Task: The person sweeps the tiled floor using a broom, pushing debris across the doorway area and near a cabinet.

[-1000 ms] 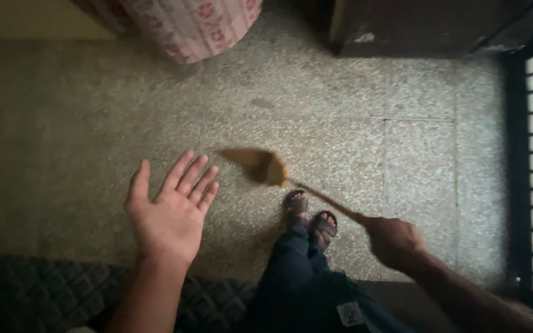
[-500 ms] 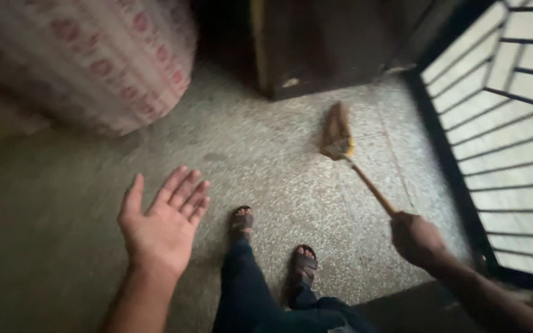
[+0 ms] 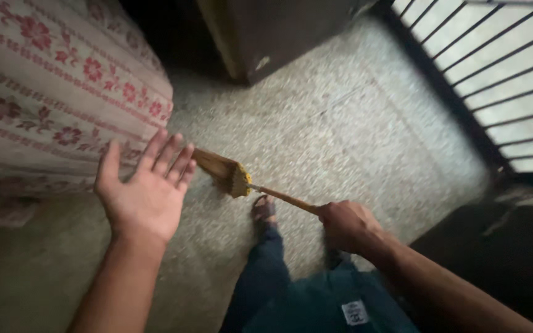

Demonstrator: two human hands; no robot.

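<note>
My right hand point(image 3: 345, 224) grips the thin wooden handle of a small broom point(image 3: 232, 176). Its straw head, bound with a yellow band, sweeps the speckled stone floor point(image 3: 340, 129) just in front of my sandalled foot point(image 3: 264, 209). My left hand point(image 3: 145, 188) is raised palm up with fingers spread, holding nothing, and it partly covers the tip of the broom head. My dark trousers point(image 3: 291, 296) fill the bottom middle.
A floral red-and-white cloth point(image 3: 50, 92) hangs over furniture at the left, close to my left hand. A dark cabinet point(image 3: 279, 31) stands at the top centre. A barred metal gate point(image 3: 501, 80) lets in light at the right. A dark mat point(image 3: 501, 246) lies below it.
The broom head swung from the far right near the gate back to the left, in front of my foot. The view turned, bringing the floral cloth closer. My left hand stays open.
</note>
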